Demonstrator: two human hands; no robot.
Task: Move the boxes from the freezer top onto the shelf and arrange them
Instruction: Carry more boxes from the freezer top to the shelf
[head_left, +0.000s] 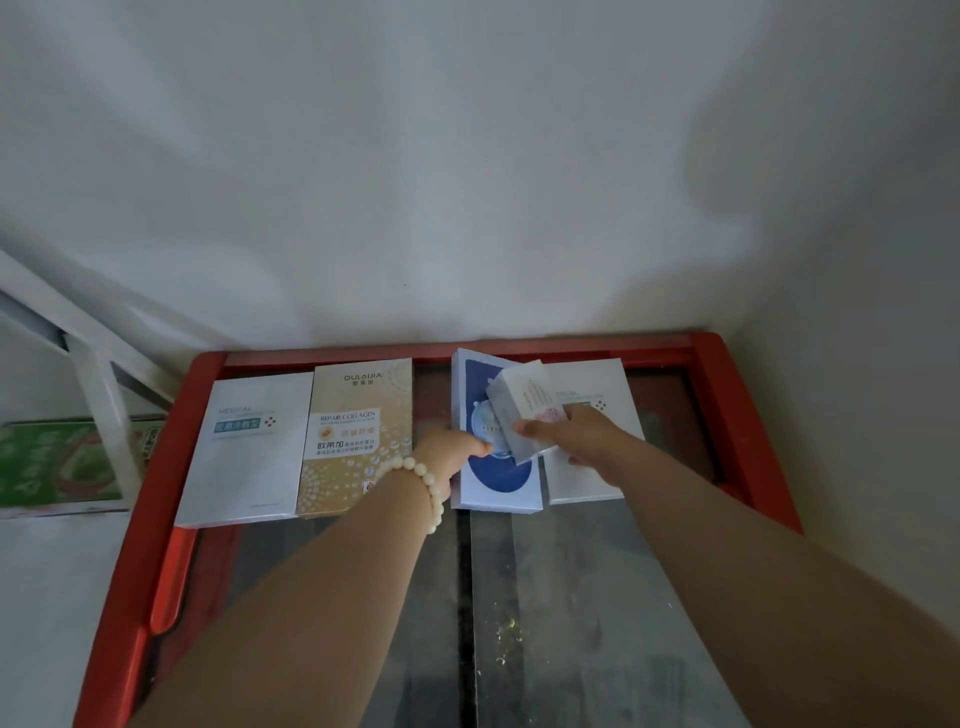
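Print blurred; small box (522, 408) in right hand (579, 436) overlaps blue box (498, 480).

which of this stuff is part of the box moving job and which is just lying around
For the job: left white box, gold box, blue box gripped by the left hand, small pale box in the right hand, right white box, freezer top.
Lying about: green carton, white frame.

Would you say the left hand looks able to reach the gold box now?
Probably yes: the gold box lies bare just beside the left hand, though that hand is holding the blue box.
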